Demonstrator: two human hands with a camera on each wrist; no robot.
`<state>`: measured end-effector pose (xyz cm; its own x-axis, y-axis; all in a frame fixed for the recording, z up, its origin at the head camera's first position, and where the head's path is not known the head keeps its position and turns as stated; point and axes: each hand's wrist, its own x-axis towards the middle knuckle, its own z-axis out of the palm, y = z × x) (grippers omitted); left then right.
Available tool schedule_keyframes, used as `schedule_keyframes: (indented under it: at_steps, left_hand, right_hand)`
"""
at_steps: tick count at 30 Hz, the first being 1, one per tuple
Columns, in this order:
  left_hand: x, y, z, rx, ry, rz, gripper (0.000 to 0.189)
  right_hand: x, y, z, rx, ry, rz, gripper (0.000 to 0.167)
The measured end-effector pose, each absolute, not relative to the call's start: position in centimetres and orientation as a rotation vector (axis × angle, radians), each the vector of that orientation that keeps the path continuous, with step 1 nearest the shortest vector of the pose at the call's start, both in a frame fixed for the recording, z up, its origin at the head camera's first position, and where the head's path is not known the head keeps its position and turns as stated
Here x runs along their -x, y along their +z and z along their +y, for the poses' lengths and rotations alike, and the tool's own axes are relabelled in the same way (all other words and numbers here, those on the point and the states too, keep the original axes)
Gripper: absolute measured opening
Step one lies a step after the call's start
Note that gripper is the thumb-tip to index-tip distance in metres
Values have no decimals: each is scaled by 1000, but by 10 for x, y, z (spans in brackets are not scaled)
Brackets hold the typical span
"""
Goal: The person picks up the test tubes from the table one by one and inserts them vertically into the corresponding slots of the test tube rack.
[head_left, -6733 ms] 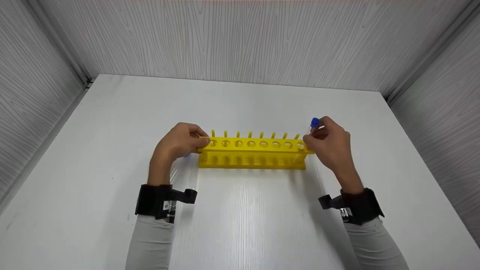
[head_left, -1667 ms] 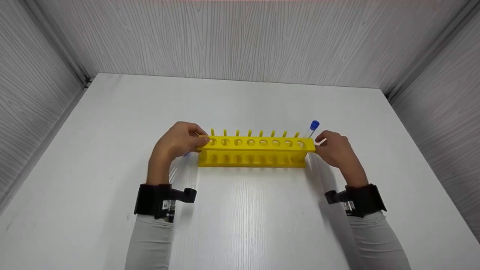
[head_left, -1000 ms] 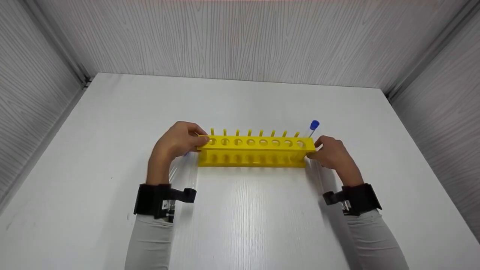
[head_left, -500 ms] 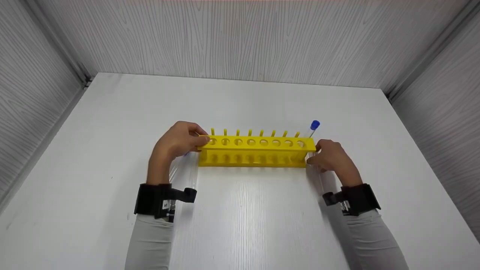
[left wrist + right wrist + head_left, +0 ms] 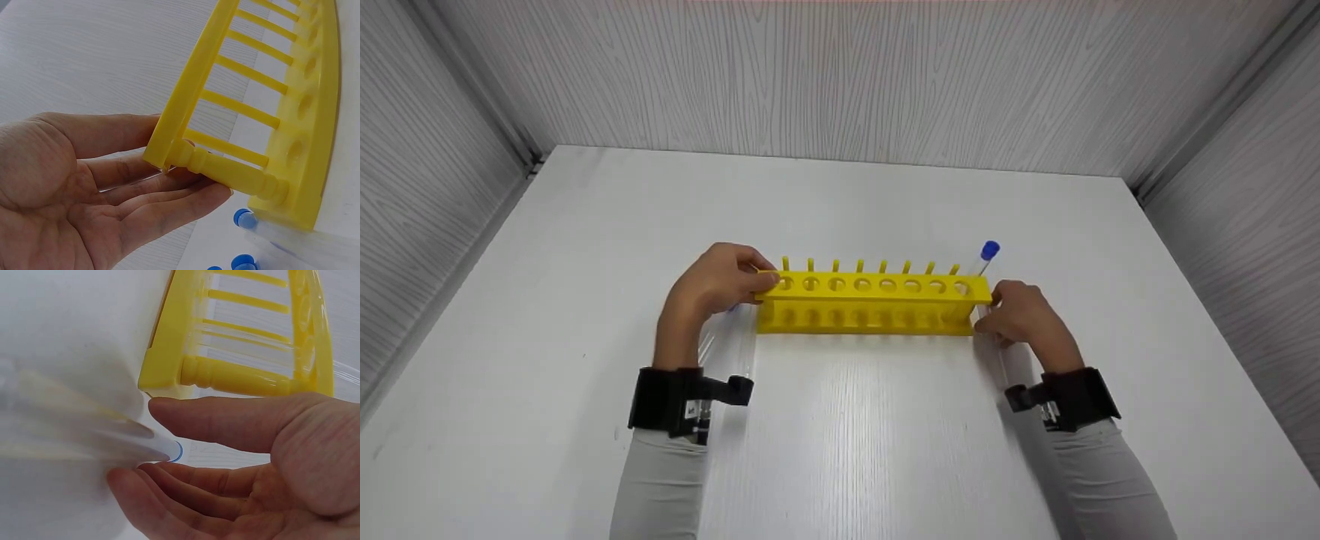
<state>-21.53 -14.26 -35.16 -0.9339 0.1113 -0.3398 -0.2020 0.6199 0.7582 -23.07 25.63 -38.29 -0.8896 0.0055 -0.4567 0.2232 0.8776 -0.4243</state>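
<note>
A yellow test tube rack (image 5: 874, 289) stands mid-table. My left hand (image 5: 720, 281) holds its left end, thumb on the top plate and fingers beneath, as the left wrist view shows. At the right end a clear test tube with a blue cap (image 5: 990, 250) leans in the rack. My right hand (image 5: 1016, 311) is low beside that end, thumb close to the base corner. In the right wrist view its thumb (image 5: 214, 422) and fingers are apart, with a blurred capped tube (image 5: 163, 445) lying between them; contact with it is unclear.
Left of the rack, several clear tubes lie on the white table, partly under my left arm; their blue caps (image 5: 243, 261) show in the left wrist view. Wood-grain panels (image 5: 840, 75) enclose the table at back and sides.
My right hand has let go of the blue-capped tube, which now leans in the rack, and has moved down beside the rack's right end. My left hand has stayed on the rack.
</note>
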Motion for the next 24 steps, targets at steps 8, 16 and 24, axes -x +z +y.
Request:
schedule_keyframes:
  at_steps: [8, 16, 24]
  left_hand:
    - [213, -351, -143, 40, 1257, 2497, 32]
    - [213, -351, -144, 45, 1241, 2494, 33]
    - [213, -350, -143, 64, 1249, 2491, 32]
  right_hand:
    - [233, -385, 260, -130, -620, 2616, 57]
    - [233, -385, 260, -163, -653, 2594, 44]
    - [233, -385, 260, -152, -643, 2591, 40]
